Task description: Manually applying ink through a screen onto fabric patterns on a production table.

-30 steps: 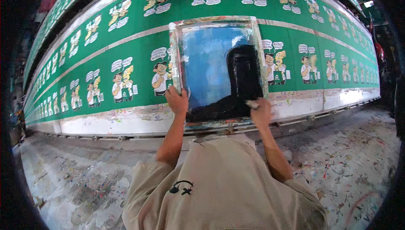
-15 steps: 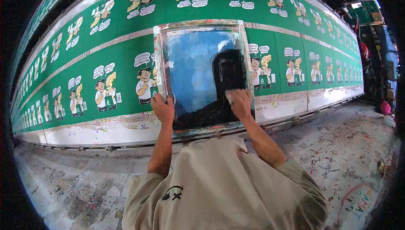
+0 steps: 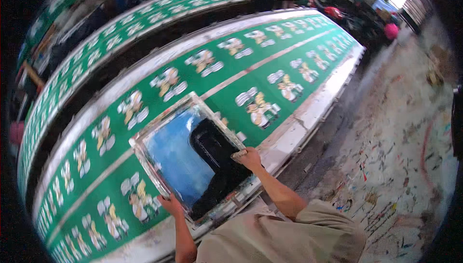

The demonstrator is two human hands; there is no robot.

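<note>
My left hand [image 3: 170,204] grips the left side of a screen-printing frame [image 3: 159,173], low down, with fingers curled over it. The frame has a pale, paint-smeared rim around a blue screen [image 3: 176,145], with black ink [image 3: 208,147] over its right and lower parts. My right hand [image 3: 248,159] is closed at the frame's right edge, holding a small pale squeegee-like piece [image 3: 238,154]; whether it also grips the rim is unclear. The frame is over a long printing table [image 3: 328,87] covered in green sheets [image 3: 272,108] printed with rows of cartoon figures and speech bubbles.
A second printed table [image 3: 29,149] runs behind this one, beyond a dark gap. The paint-spattered floor [image 3: 386,157] stretches along the right. Dark clutter with red items [image 3: 332,13] and a bright pink object [image 3: 391,31] stand near the far end.
The view has swung toward the table's right end, tilting the scene. My right hand has moved from over the black ink to the frame's right edge. My left hand still holds the left side.
</note>
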